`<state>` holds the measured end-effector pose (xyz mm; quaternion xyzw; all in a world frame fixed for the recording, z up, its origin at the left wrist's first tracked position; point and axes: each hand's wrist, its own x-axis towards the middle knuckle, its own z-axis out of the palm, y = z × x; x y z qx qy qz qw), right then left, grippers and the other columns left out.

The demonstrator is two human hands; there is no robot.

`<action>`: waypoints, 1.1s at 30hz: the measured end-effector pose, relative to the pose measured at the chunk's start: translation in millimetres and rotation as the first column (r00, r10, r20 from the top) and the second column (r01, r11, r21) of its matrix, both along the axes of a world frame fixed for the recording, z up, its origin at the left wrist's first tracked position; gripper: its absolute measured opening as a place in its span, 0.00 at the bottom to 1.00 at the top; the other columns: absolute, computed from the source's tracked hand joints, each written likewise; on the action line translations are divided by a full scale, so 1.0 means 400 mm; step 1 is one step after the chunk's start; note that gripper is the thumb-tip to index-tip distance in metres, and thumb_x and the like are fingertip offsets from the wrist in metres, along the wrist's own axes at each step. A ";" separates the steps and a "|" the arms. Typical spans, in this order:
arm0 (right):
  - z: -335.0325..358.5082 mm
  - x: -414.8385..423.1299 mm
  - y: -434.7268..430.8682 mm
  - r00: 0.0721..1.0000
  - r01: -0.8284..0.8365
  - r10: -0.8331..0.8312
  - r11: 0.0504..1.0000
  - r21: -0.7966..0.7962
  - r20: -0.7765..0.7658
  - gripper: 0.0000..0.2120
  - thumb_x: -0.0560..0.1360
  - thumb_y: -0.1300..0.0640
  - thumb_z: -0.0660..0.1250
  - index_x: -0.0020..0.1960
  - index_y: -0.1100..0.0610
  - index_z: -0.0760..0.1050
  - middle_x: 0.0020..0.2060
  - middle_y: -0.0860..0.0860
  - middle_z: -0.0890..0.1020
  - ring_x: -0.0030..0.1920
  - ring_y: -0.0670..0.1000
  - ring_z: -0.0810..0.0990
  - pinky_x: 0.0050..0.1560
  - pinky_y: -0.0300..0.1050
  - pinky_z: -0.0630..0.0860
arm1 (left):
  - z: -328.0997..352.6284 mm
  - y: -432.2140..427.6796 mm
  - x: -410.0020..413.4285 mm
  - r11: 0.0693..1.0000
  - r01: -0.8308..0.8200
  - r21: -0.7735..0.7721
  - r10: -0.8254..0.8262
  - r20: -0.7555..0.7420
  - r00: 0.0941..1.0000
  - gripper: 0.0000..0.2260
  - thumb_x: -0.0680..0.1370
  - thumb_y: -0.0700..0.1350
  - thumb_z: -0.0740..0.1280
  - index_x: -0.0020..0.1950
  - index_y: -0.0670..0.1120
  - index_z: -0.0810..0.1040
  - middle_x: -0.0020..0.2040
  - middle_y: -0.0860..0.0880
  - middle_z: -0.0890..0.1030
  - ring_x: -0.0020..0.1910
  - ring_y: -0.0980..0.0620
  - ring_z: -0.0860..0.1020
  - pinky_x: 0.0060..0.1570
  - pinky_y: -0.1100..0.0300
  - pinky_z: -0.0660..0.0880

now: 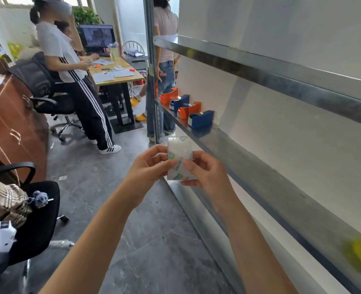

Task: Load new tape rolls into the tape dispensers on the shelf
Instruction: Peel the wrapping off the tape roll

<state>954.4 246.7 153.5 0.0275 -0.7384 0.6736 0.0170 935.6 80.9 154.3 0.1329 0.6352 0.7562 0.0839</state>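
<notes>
Both hands, left hand (152,164) and right hand (205,172), pinch the packet (179,151), upright; dispensers (200,119) sit ahead, nearer the right.

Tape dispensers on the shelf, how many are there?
4, in a row on the middle shelf: far orange dispenser, then blue dispenser, second orange dispenser, and nearest blue dispenser. They overlap, so another could hide behind.

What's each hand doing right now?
Left hand: closed on the tape packet.
Right hand: closed on the same packet.
</notes>
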 end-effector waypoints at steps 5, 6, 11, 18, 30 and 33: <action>-0.012 -0.052 -0.047 1.000 -0.013 0.013 1.000 0.021 0.009 0.14 0.76 0.54 0.67 0.60 0.55 0.74 0.57 0.53 0.81 0.55 0.54 0.82 0.46 0.48 0.84 | -0.017 -0.047 -0.045 0.999 -0.025 0.022 0.025 0.004 1.000 0.11 0.70 0.41 0.70 0.52 0.42 0.77 0.46 0.43 0.82 0.48 0.45 0.82 0.48 0.57 0.79; -0.015 -0.064 -0.052 1.000 -0.015 0.015 0.999 0.030 0.012 0.15 0.76 0.54 0.67 0.61 0.57 0.74 0.57 0.53 0.81 0.55 0.54 0.82 0.46 0.49 0.84 | -0.021 -0.053 -0.056 0.999 -0.028 0.025 0.028 0.007 1.000 0.11 0.70 0.41 0.70 0.52 0.42 0.77 0.46 0.43 0.82 0.48 0.45 0.82 0.48 0.57 0.79; -0.033 -0.140 -0.069 0.999 -0.047 0.047 0.999 0.001 0.025 0.14 0.76 0.54 0.68 0.59 0.58 0.75 0.54 0.54 0.82 0.53 0.53 0.83 0.45 0.50 0.84 | -0.040 -0.080 -0.126 0.999 -0.030 0.018 0.030 0.010 1.000 0.10 0.71 0.41 0.72 0.51 0.43 0.77 0.45 0.45 0.83 0.47 0.47 0.82 0.46 0.58 0.79; -0.061 -0.339 -0.109 0.996 -0.088 0.088 0.996 0.000 0.028 0.12 0.76 0.54 0.68 0.58 0.55 0.75 0.54 0.53 0.82 0.53 0.53 0.83 0.46 0.51 0.84 | -0.077 -0.122 -0.311 0.997 -0.081 -0.009 0.082 0.027 0.996 0.11 0.71 0.42 0.71 0.51 0.42 0.77 0.47 0.40 0.82 0.49 0.43 0.82 0.51 0.51 0.79; -0.019 -0.789 -0.161 0.993 -0.110 0.111 0.993 -0.032 0.040 0.11 0.75 0.55 0.69 0.57 0.54 0.75 0.54 0.52 0.82 0.53 0.54 0.83 0.45 0.51 0.84 | -0.015 -0.169 -0.736 0.994 -0.105 -0.033 0.106 0.025 0.994 0.13 0.70 0.43 0.70 0.52 0.42 0.77 0.49 0.39 0.83 0.52 0.41 0.82 0.52 0.52 0.79; -0.021 -0.852 -0.173 0.993 -0.098 0.100 0.995 -0.035 0.056 0.14 0.75 0.54 0.69 0.59 0.57 0.75 0.53 0.53 0.82 0.53 0.54 0.83 0.46 0.53 0.83 | -0.015 -0.179 -0.804 0.994 -0.104 -0.030 0.105 0.035 0.994 0.14 0.70 0.42 0.71 0.53 0.40 0.77 0.49 0.39 0.83 0.51 0.41 0.82 0.52 0.53 0.79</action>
